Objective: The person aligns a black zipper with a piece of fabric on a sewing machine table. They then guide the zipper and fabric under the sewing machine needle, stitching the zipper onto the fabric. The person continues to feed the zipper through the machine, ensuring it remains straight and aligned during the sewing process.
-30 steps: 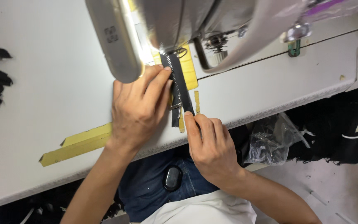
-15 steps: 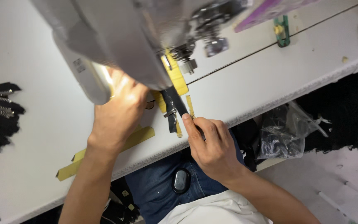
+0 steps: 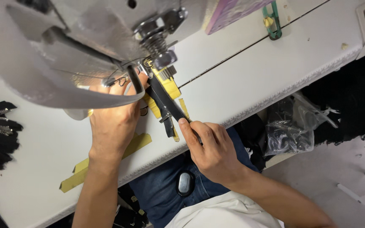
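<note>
Both forearms bare, no sleeves reaching the wrists; left hand and right hand without gloves, rings or watch; blue jeans; white shirt at the waist.

I look down on a white worktable with a thin dark seam running across its top and a rough, toothed front edge. Bright light falls on the tabletop close to the machine. Beyond the table's edge, to the right, I see a pale grey floor. A crumpled clear plastic bag lies under the edge, with dark cloth heaped beside it.
</note>
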